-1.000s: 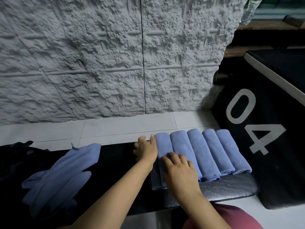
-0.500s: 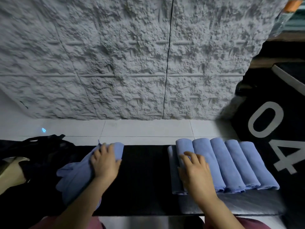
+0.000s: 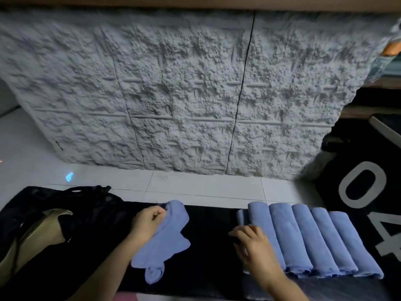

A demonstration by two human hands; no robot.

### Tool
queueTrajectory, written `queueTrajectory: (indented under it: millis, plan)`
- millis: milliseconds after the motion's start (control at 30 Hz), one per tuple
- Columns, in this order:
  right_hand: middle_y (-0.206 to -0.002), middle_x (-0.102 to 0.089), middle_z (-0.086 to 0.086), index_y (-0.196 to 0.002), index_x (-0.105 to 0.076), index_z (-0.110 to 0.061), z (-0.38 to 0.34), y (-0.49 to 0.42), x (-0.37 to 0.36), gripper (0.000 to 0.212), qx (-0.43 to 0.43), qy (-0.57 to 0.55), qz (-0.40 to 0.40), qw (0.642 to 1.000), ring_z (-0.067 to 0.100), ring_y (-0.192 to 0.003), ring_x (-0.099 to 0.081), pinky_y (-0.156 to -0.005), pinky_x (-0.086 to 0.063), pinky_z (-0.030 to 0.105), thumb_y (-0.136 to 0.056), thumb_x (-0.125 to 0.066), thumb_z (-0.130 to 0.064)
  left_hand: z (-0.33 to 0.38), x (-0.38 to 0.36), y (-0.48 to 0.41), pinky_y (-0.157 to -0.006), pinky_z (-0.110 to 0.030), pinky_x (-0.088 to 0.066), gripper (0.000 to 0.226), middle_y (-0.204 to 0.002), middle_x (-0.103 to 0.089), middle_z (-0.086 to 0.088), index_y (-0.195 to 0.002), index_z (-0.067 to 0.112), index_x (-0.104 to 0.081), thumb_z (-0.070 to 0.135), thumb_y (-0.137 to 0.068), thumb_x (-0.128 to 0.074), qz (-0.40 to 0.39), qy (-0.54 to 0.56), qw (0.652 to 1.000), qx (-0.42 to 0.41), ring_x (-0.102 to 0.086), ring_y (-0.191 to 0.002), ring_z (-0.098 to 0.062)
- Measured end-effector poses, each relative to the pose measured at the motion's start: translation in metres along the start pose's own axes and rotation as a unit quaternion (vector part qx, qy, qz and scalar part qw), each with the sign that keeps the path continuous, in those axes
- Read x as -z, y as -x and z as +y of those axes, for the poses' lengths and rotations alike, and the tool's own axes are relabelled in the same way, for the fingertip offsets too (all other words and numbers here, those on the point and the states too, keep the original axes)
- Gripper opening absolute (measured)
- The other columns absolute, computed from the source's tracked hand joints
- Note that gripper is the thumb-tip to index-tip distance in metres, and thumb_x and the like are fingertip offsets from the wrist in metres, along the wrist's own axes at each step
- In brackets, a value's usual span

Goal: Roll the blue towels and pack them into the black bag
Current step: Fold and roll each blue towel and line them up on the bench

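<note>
Several rolled blue towels [image 3: 314, 240] lie side by side at the right end of a black bench. My right hand [image 3: 253, 246] rests with relaxed fingers on the near end of the leftmost roll. A loose, crumpled blue towel [image 3: 165, 242] lies mid-bench. My left hand [image 3: 147, 222] grips its far top edge with curled fingers. The black bag [image 3: 71, 207] sits slumped at the bench's left end, its mouth open and a tan lining showing.
The black bench [image 3: 210, 246] runs across the lower view. Behind it are white floor tiles [image 3: 195, 187] and a rough grey textured wall panel [image 3: 184, 94]. A black box marked "04" [image 3: 364, 192] stands at the right.
My left hand has closed on the loose towel's top edge and drawn it right, toward mid-bench. My right hand has slid to the near left end of the rolls. The view has panned left.
</note>
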State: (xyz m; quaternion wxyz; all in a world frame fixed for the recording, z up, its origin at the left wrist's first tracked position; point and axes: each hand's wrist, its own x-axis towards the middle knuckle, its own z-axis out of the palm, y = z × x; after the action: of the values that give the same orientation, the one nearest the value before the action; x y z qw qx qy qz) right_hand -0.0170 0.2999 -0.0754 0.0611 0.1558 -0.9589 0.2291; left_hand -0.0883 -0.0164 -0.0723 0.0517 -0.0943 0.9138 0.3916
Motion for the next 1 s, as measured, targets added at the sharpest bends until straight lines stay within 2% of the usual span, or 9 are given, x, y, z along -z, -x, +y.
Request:
queueTrajectory:
  millis: [133,367,467,533,633,700,833,900,1000]
  plan:
    - [-0.101,-0.06,-0.023,-0.108,-0.056,-0.039,-0.031,-0.023,0.038,0.026,0.013,-0.061,0.028,0.998,0.01,-0.093,-0.05,-0.082,-0.041,0.021,-0.084,-0.049,-0.03,0.054,0.018,0.019,-0.066,-0.035,-0.044,0.031,-0.069,-0.056,0.008,-0.067,0.033,-0.048,0.015,-0.091,-0.056,0.034,0.019,0.985,-0.171,-0.054,-0.071,-0.019]
    - [-0.118,-0.057,-0.017,-0.123,-0.057,-0.027,-0.107,-0.08,0.14,0.032,0.064,-0.189,0.032,0.979,0.009,-0.116,-0.046,-0.096,-0.036,0.014,-0.095,-0.045,-0.018,0.159,0.081,0.068,-0.064,-0.029,-0.033,0.016,-0.068,-0.039,0.008,-0.08,0.028,-0.045,0.038,-0.092,-0.042,-0.055,0.137,0.954,-0.262,-0.037,-0.065,-0.007]
    - [-0.133,-0.047,-0.016,-0.136,-0.046,-0.023,-0.14,-0.093,0.183,0.042,0.093,-0.257,-0.055,0.96,0.001,-0.125,-0.038,-0.105,-0.032,0.016,-0.096,-0.049,-0.008,0.194,0.106,0.089,-0.07,-0.03,-0.032,0.029,-0.077,-0.041,-0.002,-0.09,0.014,-0.048,0.043,-0.088,-0.043,-0.099,0.161,0.933,-0.306,-0.038,-0.074,-0.012]
    - [-0.123,-0.055,-0.009,-0.127,-0.053,-0.014,-0.152,-0.097,0.206,0.034,0.119,-0.259,-0.08,0.955,0.002,-0.116,-0.048,-0.1,-0.036,0.02,-0.094,-0.052,-0.005,0.21,0.121,0.099,-0.071,-0.029,-0.033,0.021,-0.079,-0.045,-0.004,-0.093,0.013,-0.05,0.034,-0.09,-0.046,-0.12,0.178,0.923,-0.32,-0.04,-0.076,-0.012]
    - [-0.083,-0.059,-0.004,-0.091,-0.064,-0.009,-0.158,-0.095,0.237,0.003,0.098,-0.284,-0.063,0.952,0.005,-0.078,-0.052,-0.076,-0.041,0.026,-0.09,-0.063,-0.012,0.222,0.141,0.112,-0.071,-0.02,-0.038,0.004,-0.075,-0.057,0.009,-0.095,0.012,-0.051,0.008,-0.093,-0.052,-0.148,0.206,0.917,-0.309,-0.049,-0.076,-0.004]
    - [-0.07,-0.053,-0.008,-0.079,-0.061,-0.015,-0.164,-0.089,0.253,0.012,0.095,-0.314,-0.068,0.942,0.002,-0.066,-0.046,-0.064,-0.036,0.019,-0.09,-0.063,-0.012,0.226,0.153,0.119,-0.072,-0.015,-0.042,0.015,-0.077,-0.059,0.013,-0.097,0.011,-0.053,0.002,-0.088,-0.06,-0.163,0.223,0.914,-0.297,-0.052,-0.076,-0.002]
    - [-0.071,-0.053,-0.002,-0.082,-0.061,-0.006,-0.185,-0.08,0.275,0.012,0.132,-0.321,-0.087,0.934,0.007,-0.07,-0.045,-0.064,-0.035,0.02,-0.092,-0.059,-0.011,0.244,0.167,0.138,-0.059,-0.013,-0.036,0.021,-0.073,-0.057,0.006,-0.092,0.012,-0.064,0.031,-0.087,-0.065,-0.202,0.215,0.916,-0.271,-0.048,-0.068,-0.003]
    - [-0.077,-0.056,0.007,-0.086,-0.062,0.0,-0.188,-0.077,0.283,0.017,0.132,-0.322,-0.087,0.933,0.014,-0.075,-0.048,-0.069,-0.038,0.027,-0.09,-0.063,-0.016,0.251,0.173,0.143,-0.053,-0.01,-0.034,0.016,-0.063,-0.058,0.01,-0.079,0.012,-0.064,0.024,-0.089,-0.062,-0.163,0.244,0.921,-0.258,-0.047,-0.059,0.0]
    - [-0.074,-0.059,0.005,-0.082,-0.061,-0.005,-0.176,-0.066,0.297,0.011,0.097,-0.345,-0.077,0.93,0.011,-0.07,-0.053,-0.063,-0.042,0.022,-0.088,-0.065,-0.013,0.25,0.187,0.143,-0.064,-0.013,-0.039,0.014,-0.073,-0.061,0.002,-0.073,0.015,-0.066,0.019,-0.087,-0.064,-0.094,0.284,0.919,-0.257,-0.052,-0.071,-0.006]
